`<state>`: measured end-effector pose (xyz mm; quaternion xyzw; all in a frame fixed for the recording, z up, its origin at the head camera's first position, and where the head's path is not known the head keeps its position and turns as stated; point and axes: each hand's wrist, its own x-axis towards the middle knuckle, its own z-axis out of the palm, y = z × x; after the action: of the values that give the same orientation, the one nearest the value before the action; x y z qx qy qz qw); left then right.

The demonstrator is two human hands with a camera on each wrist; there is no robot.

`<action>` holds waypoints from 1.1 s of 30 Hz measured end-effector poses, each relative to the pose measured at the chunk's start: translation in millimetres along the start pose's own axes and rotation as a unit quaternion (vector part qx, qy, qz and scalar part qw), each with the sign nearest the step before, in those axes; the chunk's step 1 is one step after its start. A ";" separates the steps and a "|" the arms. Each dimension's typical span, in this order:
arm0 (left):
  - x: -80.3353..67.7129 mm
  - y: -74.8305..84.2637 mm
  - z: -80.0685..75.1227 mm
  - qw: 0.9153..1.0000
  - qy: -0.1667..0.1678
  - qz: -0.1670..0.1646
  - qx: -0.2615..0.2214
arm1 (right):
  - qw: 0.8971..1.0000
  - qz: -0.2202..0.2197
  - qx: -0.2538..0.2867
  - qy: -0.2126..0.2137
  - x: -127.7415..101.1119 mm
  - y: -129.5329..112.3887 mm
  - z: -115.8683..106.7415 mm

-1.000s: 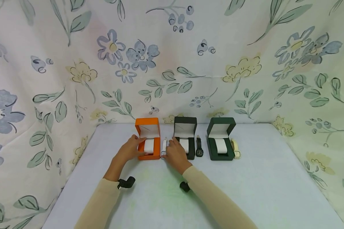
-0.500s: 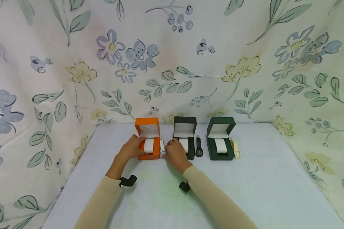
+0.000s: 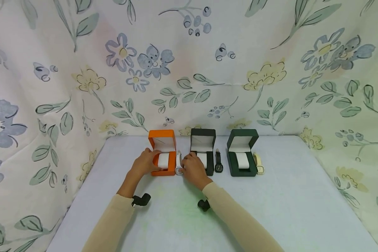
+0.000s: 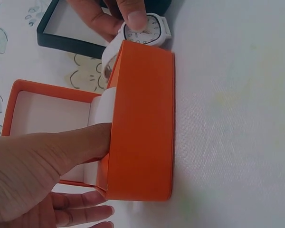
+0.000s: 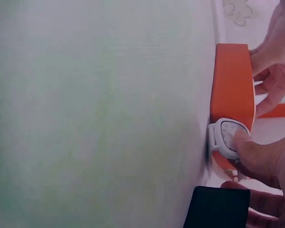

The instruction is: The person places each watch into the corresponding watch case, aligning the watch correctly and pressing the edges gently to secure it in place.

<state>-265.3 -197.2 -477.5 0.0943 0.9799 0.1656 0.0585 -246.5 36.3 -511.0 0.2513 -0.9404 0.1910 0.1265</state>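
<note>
An open orange box with a white cushion stands on the table, leftmost of three boxes. My left hand grips its left side, with the thumb against the cushion and the fingers round the outer wall. A white watch lies close against the right side of the orange box. My right hand pinches the watch and its thumb presses on the dial. In the right wrist view the watch touches the orange box.
An open black box stands right of the watch, with a black watch beside it. Further right are an open green box and a cream watch. Flowered cloth walls close in the pale table at the back and both sides.
My right hand has drawn the white watch slightly left, toward the orange box, and settled its grip on it. The left hand stays on the box.
</note>
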 end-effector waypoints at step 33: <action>-11.8 -13.6 18.1 0.976 0.186 0.107 0.045 | 0.947 0.061 0.311 0.048 -9.3 5.0 -20.6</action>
<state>-253.4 -206.5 -498.0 0.1685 0.9643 0.1417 -0.1472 -238.4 52.9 -497.1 0.2112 -0.8407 0.4929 0.0752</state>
